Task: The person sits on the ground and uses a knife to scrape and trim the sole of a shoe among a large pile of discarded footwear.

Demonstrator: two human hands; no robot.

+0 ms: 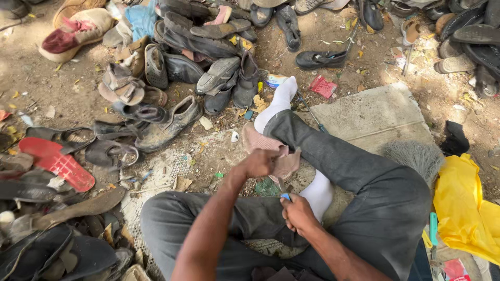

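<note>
I sit cross-legged on the ground in grey trousers and white socks. My left hand point(259, 163) grips a pinkish-brown piece of sole material point(265, 145) that rests against my right leg. My right hand point(298, 212) is closed around a small tool with a blue handle point(285, 196), its tip pointing up at the lower edge of the piece. The working end of the tool is hidden between the hands.
Heaps of worn shoes and sandals point(187, 57) lie ahead and to the left, with a red sandal point(60, 163) at left. A stone slab point(372, 114) is to the right, a brush point(414, 156) and yellow plastic bag point(463, 208) beside it.
</note>
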